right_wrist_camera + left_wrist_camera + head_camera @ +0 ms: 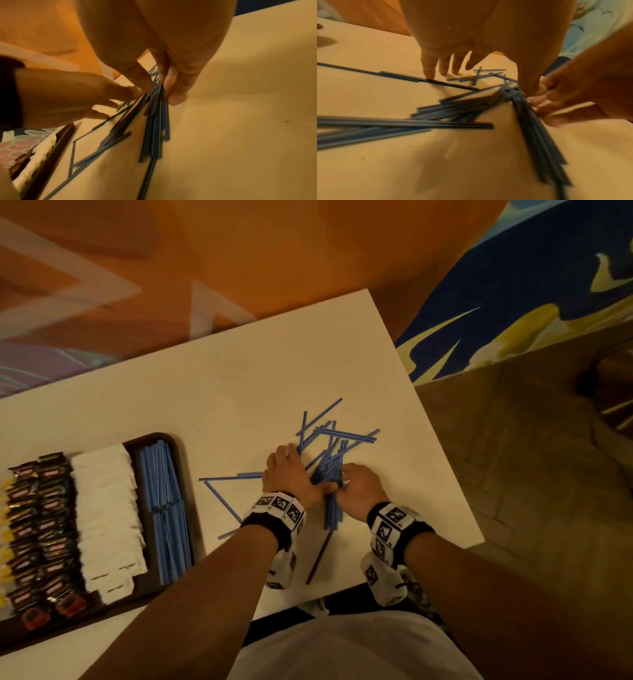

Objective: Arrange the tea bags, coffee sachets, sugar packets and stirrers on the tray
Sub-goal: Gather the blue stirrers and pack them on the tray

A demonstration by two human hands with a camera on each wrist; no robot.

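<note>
Loose blue stirrers [339, 436] lie criss-crossed on the white table [205, 392]. My right hand [356, 484] pinches a gathered bundle of stirrers [332, 511] between thumb and fingers [173, 88]. My left hand [291, 474] is spread just left of the bundle. Its fingertips [428, 70] touch the table and one stirrer, and its thumb presses against the bundle [539, 135]. At the left is a dark tray [171, 440] with rows of blue stirrers [164, 508], white packets [106, 518], dark coffee sachets [44, 525] and yellow packets [5, 508].
A few single stirrers [219, 494] lie between the tray and my left hand. Another stirrer [320, 556] points toward the table's near edge. The table's right edge [445, 460] is close to my right hand, with wooden floor beyond. A patterned wall runs behind the table.
</note>
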